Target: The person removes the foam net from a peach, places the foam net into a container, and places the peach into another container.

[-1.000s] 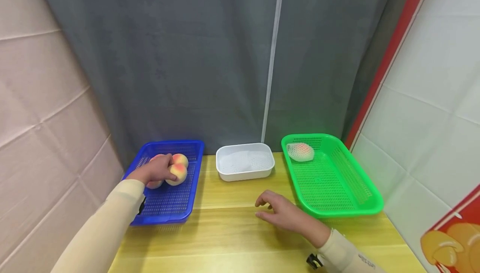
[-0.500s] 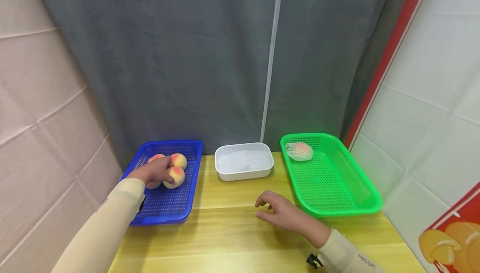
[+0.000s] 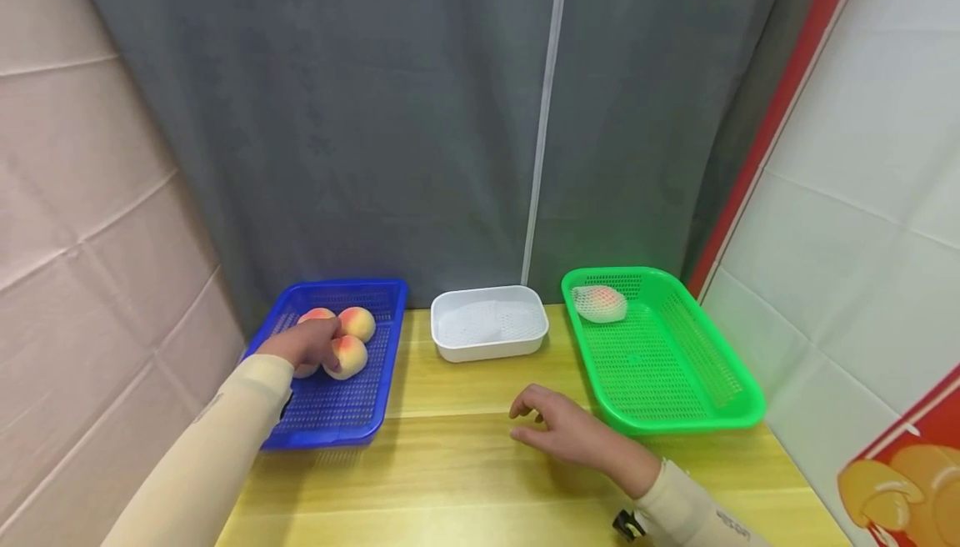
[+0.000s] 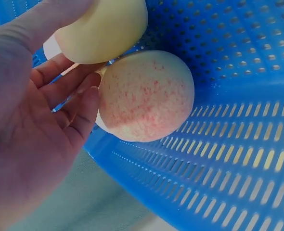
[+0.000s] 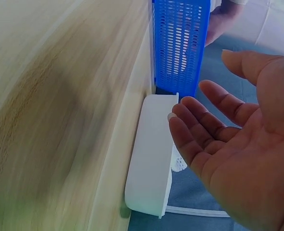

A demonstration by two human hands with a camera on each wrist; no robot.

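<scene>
My left hand (image 3: 311, 343) reaches into the blue basket (image 3: 330, 434) on the left. Its thumb and fingers hold a yellow peach with a red blush (image 3: 348, 358). In the left wrist view the held peach (image 4: 108, 31) lies between thumb and fingers, and the fingertips meet a second, red-speckled peach (image 4: 151, 96). Another peach (image 3: 357, 323) sits behind, and more peaches are partly hidden by the hand. My right hand (image 3: 566, 426) hovers over the wooden table with loosely bent fingers and nothing in them; the right wrist view shows its palm (image 5: 248, 159).
A small white basket (image 3: 491, 353) with white netting inside stands at the back middle. To the right is a green basket (image 3: 637, 426) holding a peach in a white foam net (image 3: 600, 303). A grey curtain (image 3: 375, 113) hangs behind the table (image 3: 450, 480).
My left hand has shifted the front peach slightly left and nearer to me inside the blue basket. The right hand stays where it was.
</scene>
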